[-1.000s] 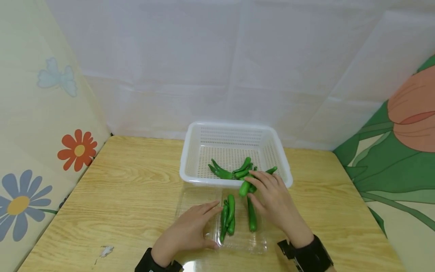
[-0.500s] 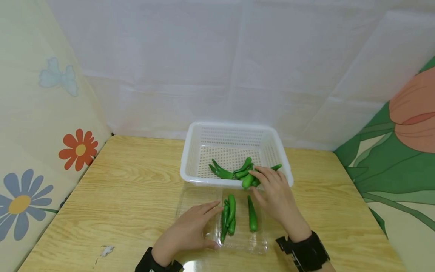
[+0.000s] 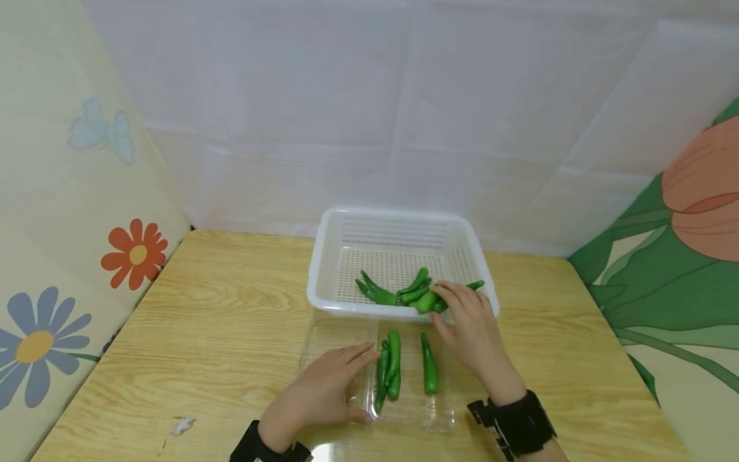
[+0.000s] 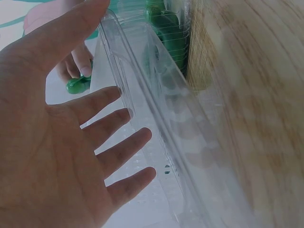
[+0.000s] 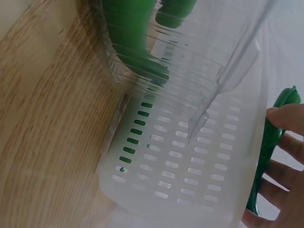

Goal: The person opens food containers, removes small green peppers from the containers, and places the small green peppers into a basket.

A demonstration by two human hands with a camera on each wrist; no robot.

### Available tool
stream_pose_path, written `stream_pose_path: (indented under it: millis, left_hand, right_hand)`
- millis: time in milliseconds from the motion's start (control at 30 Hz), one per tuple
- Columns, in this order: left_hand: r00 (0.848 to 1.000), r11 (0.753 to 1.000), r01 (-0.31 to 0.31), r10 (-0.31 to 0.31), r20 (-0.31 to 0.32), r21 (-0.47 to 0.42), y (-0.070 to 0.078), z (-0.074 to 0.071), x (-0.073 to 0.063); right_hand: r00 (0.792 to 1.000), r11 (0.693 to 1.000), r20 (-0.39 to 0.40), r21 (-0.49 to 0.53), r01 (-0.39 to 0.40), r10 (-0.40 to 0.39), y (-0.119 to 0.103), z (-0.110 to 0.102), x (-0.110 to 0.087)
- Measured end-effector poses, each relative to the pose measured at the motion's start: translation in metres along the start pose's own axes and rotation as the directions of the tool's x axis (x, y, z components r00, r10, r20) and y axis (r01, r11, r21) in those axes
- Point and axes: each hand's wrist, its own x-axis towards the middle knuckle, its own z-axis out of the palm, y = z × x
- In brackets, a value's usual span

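My right hand [image 3: 470,324] is at the front right rim of a white perforated plastic basket [image 3: 358,309]. Its thumb and fingers hold green peppers [image 3: 427,302]; a pepper [image 5: 267,147] shows under these fingers in the right wrist view, just past the rim. Other green peppers [image 3: 378,295] lie inside the basket. My left hand [image 3: 323,391] rests with spread, fairly straight fingers against the raised edge of a clear plastic clamshell box [image 3: 412,412]. Inside the box, a small bunch of peppers [image 3: 394,359] lies by that edge, and a single pepper [image 3: 430,367] lies to its right.
The wooden table [image 3: 231,308] extends to both sides of the box and basket. Behind the basket hangs a white sheet [image 3: 346,128]. Flower-printed panels stand at left [image 3: 69,256] and right [image 3: 681,269]. A pale scuff [image 3: 183,425] marks the table at front left.
My right hand has moved slightly away from me and the held peppers have gone from over the front rim into the basket. My left hand stays in place.
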Motion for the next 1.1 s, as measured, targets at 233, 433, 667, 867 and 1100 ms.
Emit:
stream_pose_path:
  millis: [233,433,667,867,1100]
  left_hand:
    - [1.000,1.000,-0.003,0.003,-0.003,-0.010,-0.0007,-0.0001,-0.0002]
    - [1.000,1.000,0.000,0.000,-0.003,-0.005,-0.0008,0.0001,-0.0003]
    - [1.000,1.000,0.006,-0.006,-0.006,-0.001,-0.0009,0.0000,-0.0006]
    - [1.000,1.000,0.001,-0.001,-0.009,0.003,-0.0011,0.0001,-0.0012]
    - [1.000,1.000,0.002,-0.002,-0.002,0.003,-0.0007,-0.0008,-0.0003]
  right_hand:
    - [0.999,1.000,-0.020,0.009,-0.027,0.028,0.0006,0.0022,0.0022]
    - [0.997,0.996,-0.009,0.027,-0.081,0.081,0.0013,0.0031,0.0041]
    - [0.991,0.989,0.013,0.054,-0.136,0.136,0.0012,0.0043,0.0060]
    - [0.987,0.986,0.024,0.042,-0.160,0.159,0.0023,0.0064,0.0066]
    - [0.985,0.984,0.026,0.042,-0.174,0.173,0.0045,0.0088,0.0063]
